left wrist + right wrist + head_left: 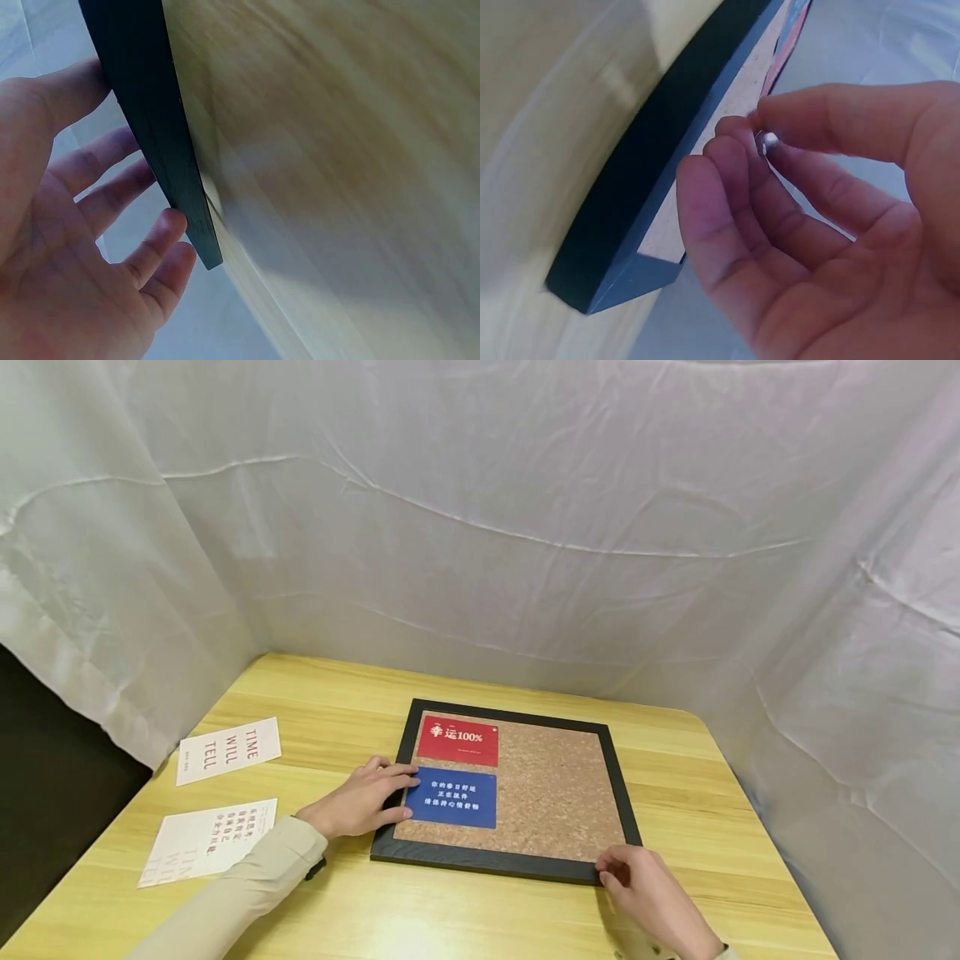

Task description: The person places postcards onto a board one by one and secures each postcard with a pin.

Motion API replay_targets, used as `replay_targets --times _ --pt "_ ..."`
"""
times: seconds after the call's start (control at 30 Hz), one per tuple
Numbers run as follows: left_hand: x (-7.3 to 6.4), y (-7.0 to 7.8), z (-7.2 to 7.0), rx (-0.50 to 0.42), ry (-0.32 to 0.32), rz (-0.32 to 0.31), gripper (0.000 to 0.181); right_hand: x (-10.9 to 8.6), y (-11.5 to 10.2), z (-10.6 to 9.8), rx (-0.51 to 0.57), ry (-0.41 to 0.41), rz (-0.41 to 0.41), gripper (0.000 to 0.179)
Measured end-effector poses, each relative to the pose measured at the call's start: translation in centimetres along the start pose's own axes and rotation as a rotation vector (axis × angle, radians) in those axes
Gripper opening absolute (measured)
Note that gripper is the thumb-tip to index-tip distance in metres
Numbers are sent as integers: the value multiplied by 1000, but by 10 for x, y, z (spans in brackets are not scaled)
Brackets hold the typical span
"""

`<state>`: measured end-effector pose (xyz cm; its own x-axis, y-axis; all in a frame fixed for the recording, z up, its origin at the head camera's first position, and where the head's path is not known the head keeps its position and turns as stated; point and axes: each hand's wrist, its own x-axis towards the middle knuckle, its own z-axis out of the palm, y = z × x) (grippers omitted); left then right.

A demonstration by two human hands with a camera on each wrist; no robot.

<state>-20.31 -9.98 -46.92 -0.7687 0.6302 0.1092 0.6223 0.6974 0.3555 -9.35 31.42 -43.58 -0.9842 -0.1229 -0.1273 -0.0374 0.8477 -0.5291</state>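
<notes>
A cork board (558, 793) in a black frame (487, 860) lies on the table. On its left part are a red card (457, 741) and, just below it, a blue card (453, 800), both with white print. My left hand (363, 797) rests over the frame's left side, its spread fingertips on the blue card's left edge. By the frame's lower right corner, my right hand (648, 889) pinches a small silver push pin (766, 142) between thumb and fingers. Only its shiny round head shows; any point is hidden by the fingers.
Two white cards with red print, an upper card (228, 750) and a lower card (217, 843), lie left of the board. My left sleeve partly covers the lower one. Small dark bits (656, 948) lie near my right wrist. A pale curtain (525, 568) surrounds the wooden table (330, 910).
</notes>
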Motion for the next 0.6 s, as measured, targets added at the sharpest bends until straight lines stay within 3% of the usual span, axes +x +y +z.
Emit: replay_targets --times 0.6 --pt "0 0 1 5 3 2 48 31 -22 -2 41 105 -123 13"
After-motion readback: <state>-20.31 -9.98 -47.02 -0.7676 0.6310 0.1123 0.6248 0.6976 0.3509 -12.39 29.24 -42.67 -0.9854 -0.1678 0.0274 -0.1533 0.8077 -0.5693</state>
